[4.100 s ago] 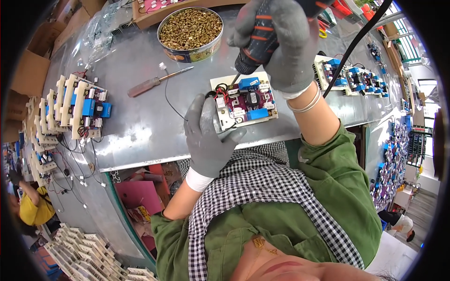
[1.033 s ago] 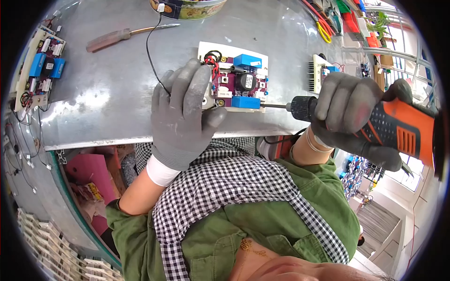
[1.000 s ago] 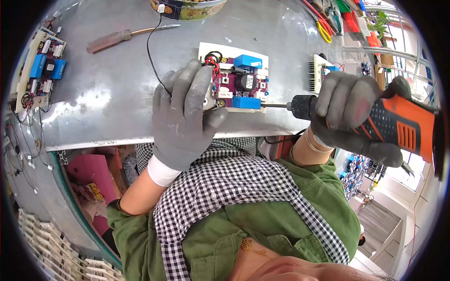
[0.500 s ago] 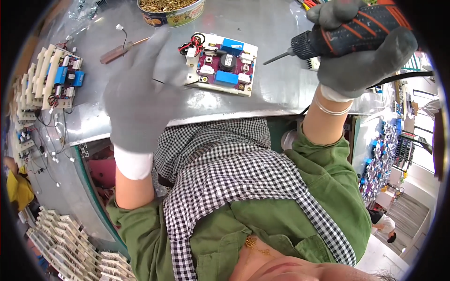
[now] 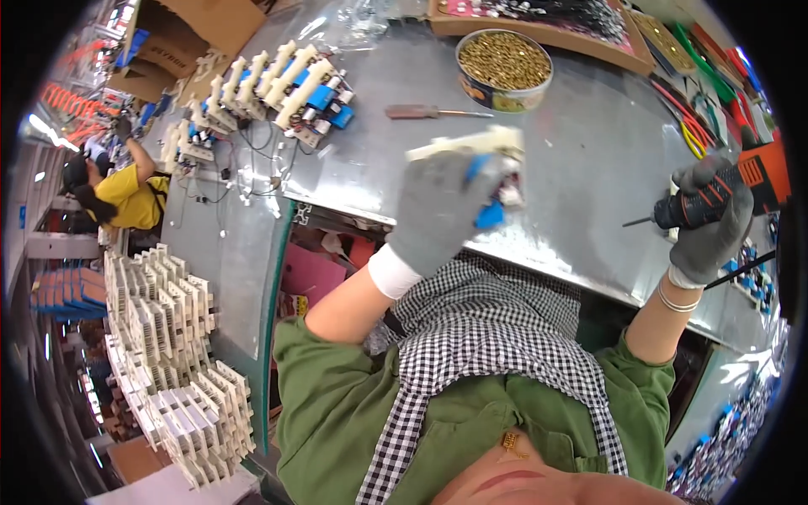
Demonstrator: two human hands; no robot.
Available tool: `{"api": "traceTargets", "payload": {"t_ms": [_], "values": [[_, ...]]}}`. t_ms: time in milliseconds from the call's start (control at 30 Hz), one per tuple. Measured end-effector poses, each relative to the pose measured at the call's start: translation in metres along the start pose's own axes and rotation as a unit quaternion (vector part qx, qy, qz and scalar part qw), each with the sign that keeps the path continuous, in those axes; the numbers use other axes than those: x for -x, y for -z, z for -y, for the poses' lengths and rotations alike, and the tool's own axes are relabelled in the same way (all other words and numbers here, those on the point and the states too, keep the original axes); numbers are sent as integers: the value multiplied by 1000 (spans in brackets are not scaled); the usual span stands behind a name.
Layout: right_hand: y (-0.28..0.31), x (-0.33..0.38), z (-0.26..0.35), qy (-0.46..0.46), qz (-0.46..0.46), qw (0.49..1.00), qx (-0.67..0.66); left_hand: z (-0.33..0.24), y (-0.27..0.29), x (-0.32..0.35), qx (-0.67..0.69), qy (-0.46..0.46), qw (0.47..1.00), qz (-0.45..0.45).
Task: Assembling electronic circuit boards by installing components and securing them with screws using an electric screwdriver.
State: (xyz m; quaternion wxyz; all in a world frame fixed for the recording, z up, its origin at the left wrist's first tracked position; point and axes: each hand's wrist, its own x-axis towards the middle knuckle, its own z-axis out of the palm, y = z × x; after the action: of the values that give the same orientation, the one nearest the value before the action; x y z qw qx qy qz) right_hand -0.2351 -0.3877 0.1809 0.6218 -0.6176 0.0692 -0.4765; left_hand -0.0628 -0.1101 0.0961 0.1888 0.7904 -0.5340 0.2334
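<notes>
My left hand [image 5: 442,206], in a grey glove, grips a circuit board on a cream plastic base [image 5: 511,165] near the table's front edge. The board is tilted on its side, its blue blocks facing right; the gloved hand covers much of it. In my right hand [image 5: 711,227], also gloved in grey, is a black and orange power screwdriver [image 5: 724,192], its thin bit pointing left, well apart from the board. Beyond the board lies a screwdriver with a brownish handle [image 5: 412,111]. Behind it stands a round tin of small brass-coloured screws [image 5: 505,67].
Several similar board assemblies [image 5: 295,88] stand in a row at the left, with loose wires beside them. Stacks of cream plastic bases [image 5: 177,353] fill the lower left. A cardboard tray [image 5: 547,35], pliers with red and yellow handles [image 5: 692,130] and a person in yellow [image 5: 135,198] are farther off.
My left hand has taken hold of the board and tipped it up off the table. The view has swung left; my right hand still holds the power screwdriver.
</notes>
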Motion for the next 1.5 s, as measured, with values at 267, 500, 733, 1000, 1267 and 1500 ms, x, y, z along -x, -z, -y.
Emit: {"api": "traceTargets", "payload": {"t_ms": [267, 500, 733, 1000, 1267, 1500], "values": [[-36, -1, 2, 26, 7, 1000, 9, 140, -3, 39, -388, 76, 918, -21], [-27, -6, 12, -2, -67, 995, 68, 204, -29, 15, -394, 115, 911, 47], [78, -8, 38, -73, -174, 962, 198, 89, -61, -74, -114, 76, 987, 80], [101, -6, 68, 72, -198, 933, 292, -185, -164, -178, 186, -138, 946, 227], [67, 12, 70, -53, -207, 930, 298, -119, -190, -170, 271, -145, 893, 328], [60, -2, 20, -35, -118, 972, 202, -23, -79, -75, 187, -66, 913, 357]]}}
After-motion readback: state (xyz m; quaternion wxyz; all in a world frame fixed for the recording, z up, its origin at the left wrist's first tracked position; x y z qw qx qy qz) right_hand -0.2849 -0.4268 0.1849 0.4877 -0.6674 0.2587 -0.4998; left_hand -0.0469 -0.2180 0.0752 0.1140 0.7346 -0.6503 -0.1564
